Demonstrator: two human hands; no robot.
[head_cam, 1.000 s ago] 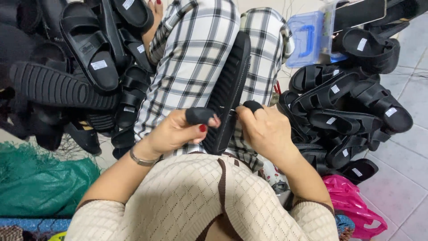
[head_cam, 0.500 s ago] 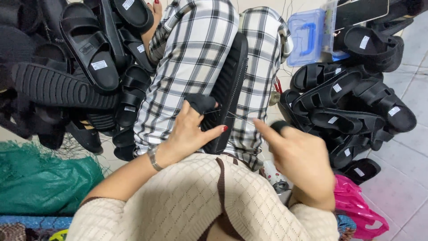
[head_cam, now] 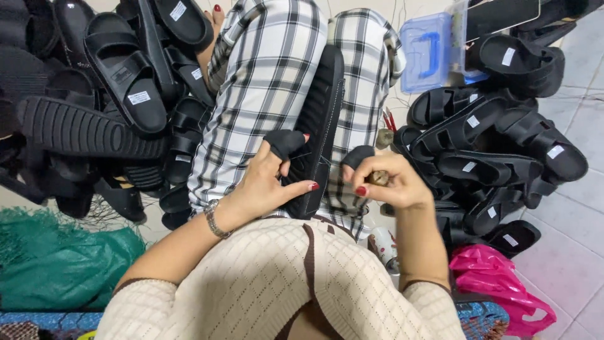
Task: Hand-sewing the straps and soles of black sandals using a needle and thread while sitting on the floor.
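Observation:
A black sandal (head_cam: 322,119) lies sole-side up along my lap, between my legs in checked trousers (head_cam: 270,82). My left hand (head_cam: 267,182), with a black cloth guard on the forefinger, grips the near end of the sandal. My right hand (head_cam: 384,182), also with a black finger guard, is closed around a small brown tool (head_cam: 379,178) just right of the sandal. What kind of tool it is I cannot tell.
A heap of black sandals (head_cam: 107,107) is piled at my left and another heap of black sandals (head_cam: 497,151) at my right. A blue plastic box (head_cam: 434,53) stands at the back right. A green net (head_cam: 56,264) lies lower left, a pink bag (head_cam: 497,283) lower right.
My right hand went off to the right with open fingers, then came back beside the sandal closed around a small brown tool. My left hand kept hold of the sandal.

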